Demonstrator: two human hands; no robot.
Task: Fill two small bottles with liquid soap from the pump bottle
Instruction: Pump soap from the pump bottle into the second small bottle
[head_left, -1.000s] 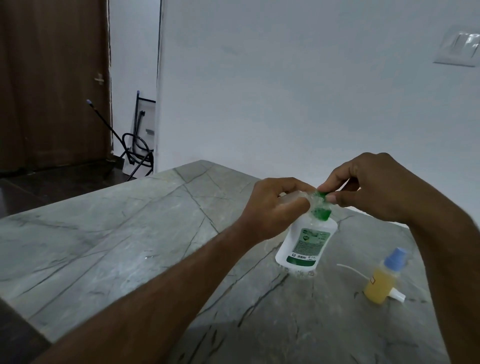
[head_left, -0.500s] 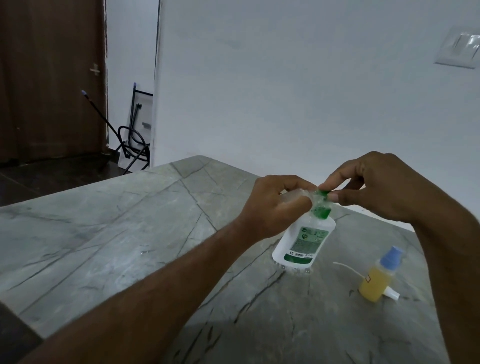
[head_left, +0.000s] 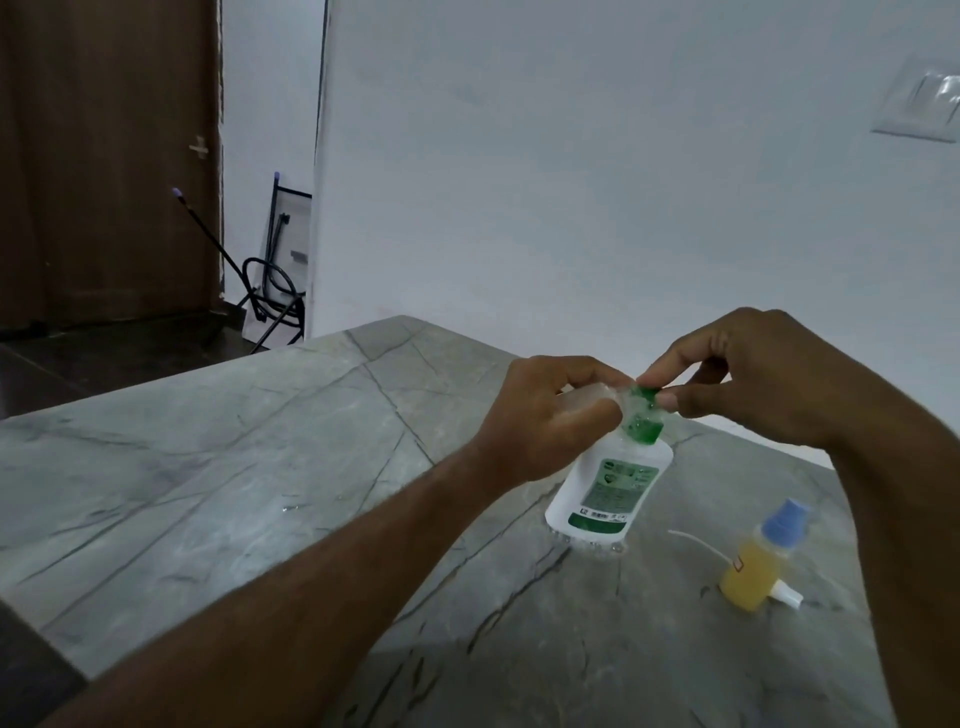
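Currently a small clear bottle (head_left: 589, 402) is clamped in the left hand (head_left: 540, 415) under the green pump (head_left: 647, 413), pinched by the right hand (head_left: 753, 379), near the tabletop's (head_left: 208, 467) far edge. Soap could be spilled if the mouth slips off the spout.

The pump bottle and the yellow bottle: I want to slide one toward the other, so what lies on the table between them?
In the head view, a thin white tube lies on the table between the pump bottle and the yellow bottle; otherwise bare stone.
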